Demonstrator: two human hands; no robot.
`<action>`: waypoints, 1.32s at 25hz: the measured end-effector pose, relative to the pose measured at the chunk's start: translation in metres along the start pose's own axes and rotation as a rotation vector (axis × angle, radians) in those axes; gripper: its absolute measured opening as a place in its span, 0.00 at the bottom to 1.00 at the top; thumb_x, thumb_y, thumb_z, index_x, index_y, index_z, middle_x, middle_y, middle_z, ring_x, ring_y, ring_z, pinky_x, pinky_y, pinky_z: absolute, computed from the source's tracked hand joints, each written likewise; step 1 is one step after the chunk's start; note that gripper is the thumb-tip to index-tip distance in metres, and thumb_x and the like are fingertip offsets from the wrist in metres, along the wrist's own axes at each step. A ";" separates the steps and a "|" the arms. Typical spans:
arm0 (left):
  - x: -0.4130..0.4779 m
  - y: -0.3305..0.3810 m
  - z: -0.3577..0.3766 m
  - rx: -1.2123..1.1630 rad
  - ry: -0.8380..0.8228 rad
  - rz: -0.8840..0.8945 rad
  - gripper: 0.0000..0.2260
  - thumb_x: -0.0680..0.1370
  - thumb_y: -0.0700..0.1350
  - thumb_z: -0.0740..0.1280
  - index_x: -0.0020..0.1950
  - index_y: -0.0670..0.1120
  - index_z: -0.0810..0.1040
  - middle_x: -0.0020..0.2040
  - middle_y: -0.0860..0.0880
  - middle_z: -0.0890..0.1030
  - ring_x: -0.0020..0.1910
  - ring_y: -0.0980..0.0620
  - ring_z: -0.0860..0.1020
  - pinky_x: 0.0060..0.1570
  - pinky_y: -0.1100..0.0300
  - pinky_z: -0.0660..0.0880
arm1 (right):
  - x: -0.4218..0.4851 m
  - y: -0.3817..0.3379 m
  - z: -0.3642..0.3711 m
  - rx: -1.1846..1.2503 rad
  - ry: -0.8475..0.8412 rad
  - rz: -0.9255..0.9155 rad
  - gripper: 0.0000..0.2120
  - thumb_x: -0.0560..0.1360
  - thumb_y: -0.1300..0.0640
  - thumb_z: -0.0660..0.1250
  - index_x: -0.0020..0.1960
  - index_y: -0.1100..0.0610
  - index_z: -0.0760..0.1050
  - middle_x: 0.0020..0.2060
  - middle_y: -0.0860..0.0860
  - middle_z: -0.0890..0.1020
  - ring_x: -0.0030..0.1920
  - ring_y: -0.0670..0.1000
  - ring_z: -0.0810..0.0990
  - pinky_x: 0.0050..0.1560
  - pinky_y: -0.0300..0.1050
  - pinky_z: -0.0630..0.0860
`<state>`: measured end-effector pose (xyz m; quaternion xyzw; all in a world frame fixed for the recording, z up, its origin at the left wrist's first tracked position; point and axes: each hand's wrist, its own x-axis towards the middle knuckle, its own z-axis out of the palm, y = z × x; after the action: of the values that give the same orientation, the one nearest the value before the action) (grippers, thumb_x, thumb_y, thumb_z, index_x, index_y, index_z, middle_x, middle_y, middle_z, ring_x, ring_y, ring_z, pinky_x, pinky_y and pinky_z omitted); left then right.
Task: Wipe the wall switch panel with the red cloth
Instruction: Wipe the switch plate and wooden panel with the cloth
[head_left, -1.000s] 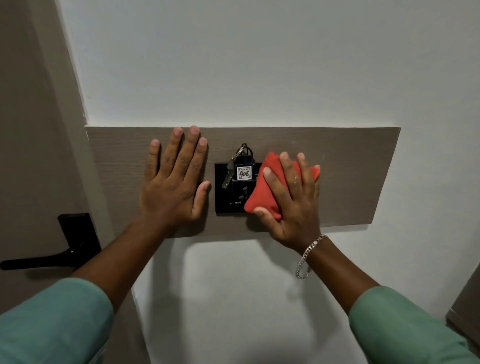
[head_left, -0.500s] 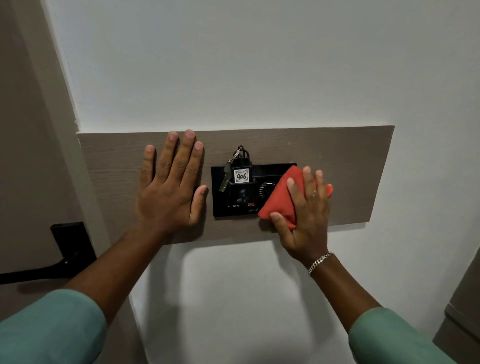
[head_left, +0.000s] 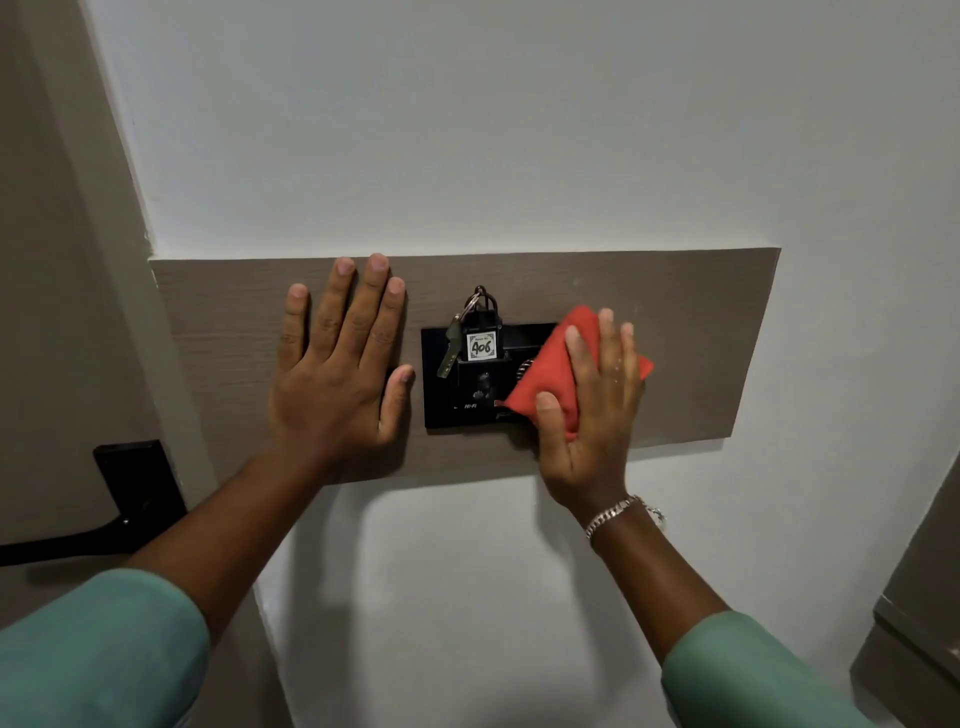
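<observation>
A black switch panel (head_left: 441, 400) is set in a brown wooden board (head_left: 701, 338) on the white wall. A key fob tagged 406 (head_left: 482, 345) with a key hangs in its slot. My right hand (head_left: 592, 415) presses a folded red cloth (head_left: 545, 374) flat against the right part of the panel, hiding that side. My left hand (head_left: 337, 374) rests flat on the board just left of the panel, fingers spread, holding nothing.
A black door handle and its plate (head_left: 137, 483) sit on the door at the left, beyond the door frame (head_left: 171, 364). A grey cabinet edge (head_left: 914, 623) shows at the lower right. A silver bracelet (head_left: 613, 514) circles my right wrist.
My right hand has slid the red cloth rightward across the panel, uncovering the middle of the panel. My left hand has stayed flat on the board.
</observation>
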<state>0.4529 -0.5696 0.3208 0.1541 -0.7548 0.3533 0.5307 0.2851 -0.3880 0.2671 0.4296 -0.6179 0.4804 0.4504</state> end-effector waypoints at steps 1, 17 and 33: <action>0.000 0.000 0.000 -0.007 0.000 -0.001 0.33 0.80 0.56 0.52 0.81 0.43 0.50 0.81 0.44 0.50 0.81 0.45 0.45 0.79 0.43 0.41 | 0.008 -0.009 0.003 0.000 -0.008 -0.040 0.27 0.80 0.43 0.54 0.77 0.50 0.62 0.79 0.53 0.60 0.80 0.60 0.55 0.73 0.71 0.58; 0.000 -0.001 -0.002 -0.045 0.007 -0.004 0.33 0.79 0.56 0.53 0.81 0.43 0.51 0.81 0.44 0.52 0.81 0.43 0.49 0.78 0.41 0.47 | -0.040 -0.029 0.028 0.037 0.061 0.284 0.29 0.83 0.42 0.51 0.81 0.50 0.49 0.82 0.50 0.47 0.82 0.57 0.46 0.81 0.54 0.47; 0.000 -0.002 -0.006 -0.075 -0.009 -0.011 0.32 0.79 0.55 0.55 0.81 0.43 0.53 0.81 0.43 0.54 0.81 0.43 0.50 0.78 0.41 0.47 | -0.026 -0.051 0.032 -0.015 -0.022 -0.119 0.27 0.82 0.41 0.58 0.78 0.45 0.56 0.79 0.59 0.55 0.81 0.61 0.52 0.79 0.63 0.56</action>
<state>0.4582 -0.5665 0.3226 0.1398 -0.7692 0.3211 0.5344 0.3352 -0.4253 0.2479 0.4675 -0.5999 0.4431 0.4745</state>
